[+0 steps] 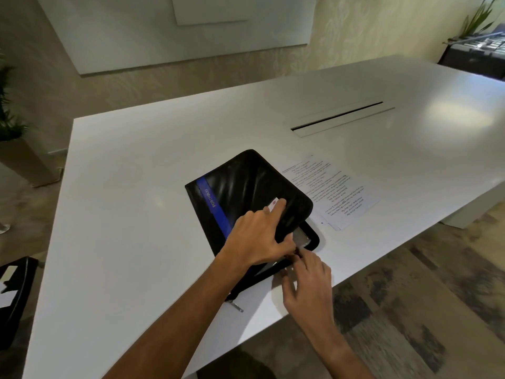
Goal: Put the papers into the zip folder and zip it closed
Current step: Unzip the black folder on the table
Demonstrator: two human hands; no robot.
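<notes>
The folder (246, 192) lies mid-frame, its lower right edge gaping; the papers (336, 192) sit just right, outside. The left hand (257, 239) presses flat, fingers spread; the right hand (308, 277) pinches at the zipper. Zipping now would likely shut the papers out.
</notes>
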